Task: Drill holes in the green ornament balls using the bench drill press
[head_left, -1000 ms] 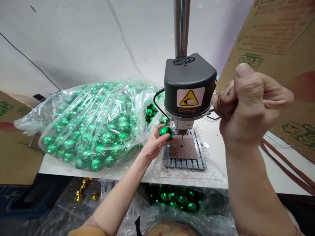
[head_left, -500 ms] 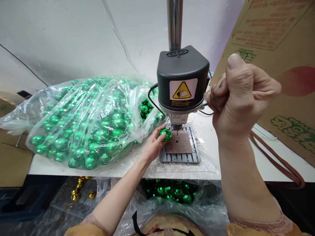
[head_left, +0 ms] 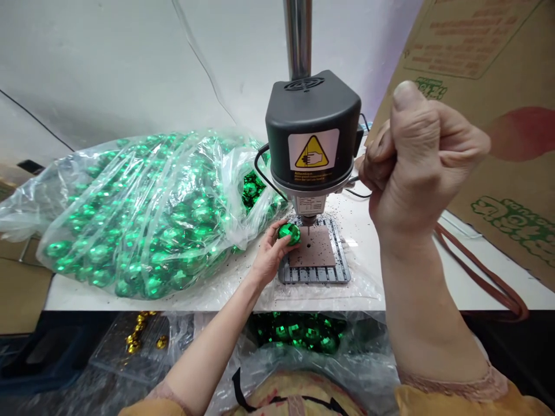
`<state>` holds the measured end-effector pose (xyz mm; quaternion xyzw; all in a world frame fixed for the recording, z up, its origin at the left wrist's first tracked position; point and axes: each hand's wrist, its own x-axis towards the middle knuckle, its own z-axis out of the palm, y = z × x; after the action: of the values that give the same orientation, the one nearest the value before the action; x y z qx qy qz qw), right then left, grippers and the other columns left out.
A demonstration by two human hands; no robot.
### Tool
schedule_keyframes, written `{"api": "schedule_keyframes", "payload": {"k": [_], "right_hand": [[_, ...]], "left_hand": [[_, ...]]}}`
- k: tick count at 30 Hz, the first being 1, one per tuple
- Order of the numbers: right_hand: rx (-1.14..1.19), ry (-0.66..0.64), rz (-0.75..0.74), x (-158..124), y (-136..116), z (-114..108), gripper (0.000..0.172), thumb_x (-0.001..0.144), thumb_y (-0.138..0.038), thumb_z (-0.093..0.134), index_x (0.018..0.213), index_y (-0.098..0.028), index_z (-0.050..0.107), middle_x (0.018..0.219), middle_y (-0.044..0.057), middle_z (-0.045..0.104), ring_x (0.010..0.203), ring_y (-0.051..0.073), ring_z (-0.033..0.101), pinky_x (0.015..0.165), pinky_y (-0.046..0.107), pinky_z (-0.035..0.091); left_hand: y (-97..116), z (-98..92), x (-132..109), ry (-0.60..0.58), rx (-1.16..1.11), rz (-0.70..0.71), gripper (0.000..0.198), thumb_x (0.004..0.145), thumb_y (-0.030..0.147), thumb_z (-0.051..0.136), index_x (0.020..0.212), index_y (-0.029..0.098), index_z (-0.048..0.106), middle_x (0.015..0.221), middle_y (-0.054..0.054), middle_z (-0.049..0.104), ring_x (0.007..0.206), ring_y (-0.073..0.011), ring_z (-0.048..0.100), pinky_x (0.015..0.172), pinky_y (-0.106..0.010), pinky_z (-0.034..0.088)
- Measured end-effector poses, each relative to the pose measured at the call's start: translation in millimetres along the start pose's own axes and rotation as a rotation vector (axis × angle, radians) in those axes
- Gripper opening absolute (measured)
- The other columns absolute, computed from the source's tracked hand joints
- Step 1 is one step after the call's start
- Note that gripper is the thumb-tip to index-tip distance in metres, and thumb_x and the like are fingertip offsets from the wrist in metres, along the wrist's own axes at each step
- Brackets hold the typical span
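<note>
My left hand (head_left: 269,254) pinches a small shiny green faceted ball (head_left: 288,233) just left of the drill bit (head_left: 309,227), at the edge of the brown pad on the slotted base plate (head_left: 314,271). A black bench drill head (head_left: 313,138) with a yellow warning sticker hangs over the plate on a steel column (head_left: 297,37). Raised beside the drill head on its right, my right hand (head_left: 418,162) is closed in a fist around the feed handle, which the fingers mostly hide.
A big clear plastic bag (head_left: 143,214) full of green balls lies on the white table (head_left: 459,283) at left. Another bag of green balls (head_left: 299,334) sits under the table edge. Gold balls (head_left: 139,338) lie lower left. Cardboard (head_left: 498,115) leans at right, above a brown strap (head_left: 481,277).
The view has shifted slightly, so everything sits a little further left and higher. My left hand keeps the green ball beside the bit; the right fist stays on the handle.
</note>
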<state>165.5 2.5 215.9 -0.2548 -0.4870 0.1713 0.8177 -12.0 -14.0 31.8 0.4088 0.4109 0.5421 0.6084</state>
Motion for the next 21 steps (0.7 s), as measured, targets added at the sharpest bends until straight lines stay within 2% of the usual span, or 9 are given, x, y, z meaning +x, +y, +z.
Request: {"api": "schedule_keyframes", "payload": {"k": [4, 7, 12, 17, 21], "right_hand": [[-0.008, 0.009, -0.040, 1.1, 3.0, 0.2, 0.046, 0.093, -0.021, 0.056, 0.050, -0.016, 0.041, 0.045, -0.006, 0.031, 0.043, 0.001, 0.031, 0.047, 0.023, 0.024], [-0.019, 0.005, -0.046, 1.3, 4.8, 0.1, 0.047, 0.093, -0.027, 0.059, 0.051, -0.017, 0.040, 0.045, -0.006, 0.032, 0.043, 0.002, 0.032, 0.046, 0.023, 0.024], [-0.112, -0.012, -0.050, 0.8, 5.7, -0.6, 0.052, 0.090, -0.053, 0.057, 0.054, -0.020, 0.039, 0.049, -0.006, 0.034, 0.042, 0.003, 0.029, 0.046, 0.026, 0.029], [-0.031, 0.005, -0.049, 1.5, 5.1, -0.5, 0.052, 0.088, -0.051, 0.062, 0.051, -0.022, 0.041, 0.046, -0.005, 0.037, 0.041, 0.006, 0.031, 0.047, 0.030, 0.031], [-0.107, -0.014, -0.015, -0.9, 8.0, -3.2, 0.049, 0.091, -0.053, 0.057, 0.055, -0.023, 0.043, 0.052, -0.003, 0.038, 0.045, 0.009, 0.036, 0.048, 0.031, 0.034]], "left_hand": [[0.9, -0.2, -2.0, 0.039, 0.004, 0.020, 0.054, 0.078, 0.038, 0.080, 0.124, 0.024, 0.056, 0.108, -0.004, 0.069, 0.086, -0.0162, 0.070, 0.080, -0.033, 0.060], [0.7, -0.5, -3.8, 0.059, 0.101, 0.077, 0.055, 0.078, 0.043, 0.082, 0.123, 0.023, 0.057, 0.108, -0.005, 0.071, 0.087, -0.0176, 0.070, 0.076, -0.030, 0.058], [-4.1, -2.6, -2.8, 0.051, 0.223, 0.157, 0.056, 0.076, 0.046, 0.084, 0.120, 0.022, 0.059, 0.106, -0.006, 0.072, 0.099, -0.0197, 0.069, 0.091, -0.033, 0.054], [-13.7, -3.3, 3.8, -0.005, 0.333, 0.176, 0.060, 0.077, 0.047, 0.082, 0.125, 0.020, 0.057, 0.115, -0.009, 0.070, 0.107, -0.0219, 0.067, 0.096, -0.035, 0.052], [-20.7, -3.4, 10.5, -0.066, 0.376, 0.200, 0.062, 0.077, 0.046, 0.082, 0.127, 0.020, 0.057, 0.126, -0.011, 0.066, 0.118, -0.0251, 0.064, 0.104, -0.039, 0.049]]}}
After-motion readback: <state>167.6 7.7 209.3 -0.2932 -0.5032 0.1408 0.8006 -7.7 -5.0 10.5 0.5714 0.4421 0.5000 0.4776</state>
